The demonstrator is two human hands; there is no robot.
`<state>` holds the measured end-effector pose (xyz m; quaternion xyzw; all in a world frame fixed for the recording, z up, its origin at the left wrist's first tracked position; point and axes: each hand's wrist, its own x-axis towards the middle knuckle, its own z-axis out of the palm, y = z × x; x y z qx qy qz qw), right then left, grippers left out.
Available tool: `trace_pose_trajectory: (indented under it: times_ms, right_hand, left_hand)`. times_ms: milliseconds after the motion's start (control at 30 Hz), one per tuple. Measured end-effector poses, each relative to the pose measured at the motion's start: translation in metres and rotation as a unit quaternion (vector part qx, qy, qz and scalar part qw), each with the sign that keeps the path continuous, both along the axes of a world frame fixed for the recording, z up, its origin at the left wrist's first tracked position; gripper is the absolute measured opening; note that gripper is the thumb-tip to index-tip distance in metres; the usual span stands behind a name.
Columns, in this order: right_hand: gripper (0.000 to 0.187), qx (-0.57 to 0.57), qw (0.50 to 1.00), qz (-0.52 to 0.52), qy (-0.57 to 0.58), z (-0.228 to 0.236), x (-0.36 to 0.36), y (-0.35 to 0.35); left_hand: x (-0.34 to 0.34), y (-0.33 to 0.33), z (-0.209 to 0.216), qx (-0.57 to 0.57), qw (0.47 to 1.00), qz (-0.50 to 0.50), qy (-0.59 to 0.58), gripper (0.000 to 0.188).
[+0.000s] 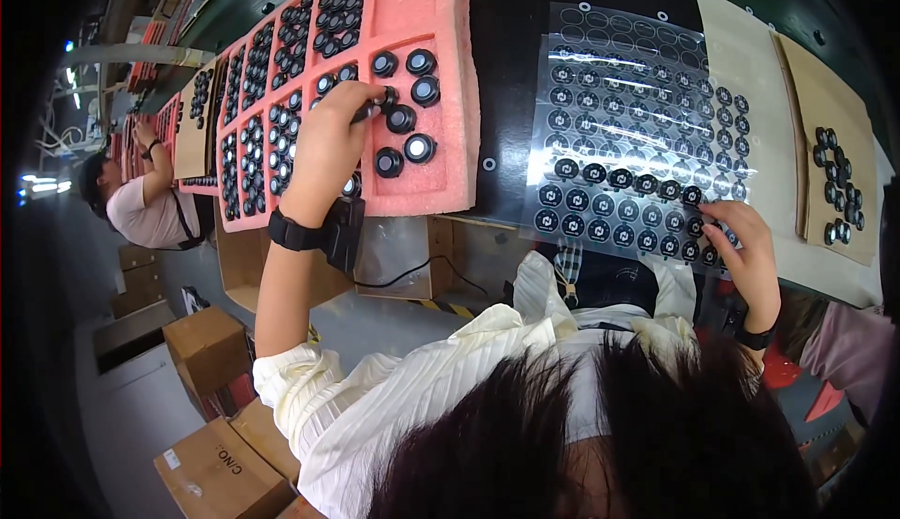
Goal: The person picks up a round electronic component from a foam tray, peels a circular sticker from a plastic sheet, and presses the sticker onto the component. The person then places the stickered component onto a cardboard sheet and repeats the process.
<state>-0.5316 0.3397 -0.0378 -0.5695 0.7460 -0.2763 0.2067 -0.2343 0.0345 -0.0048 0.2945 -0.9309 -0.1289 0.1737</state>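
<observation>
My left hand [328, 149] reaches over a pink foam tray [457, 125], its fingers pinched on a small black round part [385, 98]. More black round parts with pale centres, such as one black part [419, 149], stand in the same compartment. On the dark table to the right lies a clear sheet [534, 167] with rows of round black stickers [622, 234] bearing a white mark. Thumb and index finger of my right hand [755, 261] close in at a round black sticker by the sheet's lower right part; the fingertips partly hide it.
At the far right, a cardboard piece [814, 144] carries several black parts. Another person [150, 191] works at the far left beside more trays. Cardboard boxes [220, 472] stand on the floor at lower left. A black cable [403, 280] hangs below the table edge.
</observation>
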Motion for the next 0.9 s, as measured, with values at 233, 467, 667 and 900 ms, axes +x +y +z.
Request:
trace_pose_trajectory:
  times_ms: [233, 467, 667, 900]
  right_hand:
    - [0.017, -0.006, 1.0, -0.005, -0.013, 0.004, -0.003, 0.004]
    - [0.017, -0.007, 1.0, 0.001, -0.018, 0.001, -0.003, 0.007]
    - [0.016, -0.017, 1.0, 0.004, -0.015, 0.002, -0.007, 0.013]
    - [0.017, -0.051, 0.998, 0.032, 0.026, 0.006, -0.007, 0.001]
  left_hand:
    - [0.014, -0.012, 0.014, 0.403, 0.888, 0.176, 0.135, 0.016]
    - [0.014, 0.011, 0.003, 0.038, 0.993, 0.096, -0.05, 0.033]
    - [0.022, 0.032, -0.018, -0.2, 0.974, -0.007, -0.106, 0.03]
    - [0.027, 0.029, -0.013, 0.0, 0.996, 0.082, -0.021, 0.026]
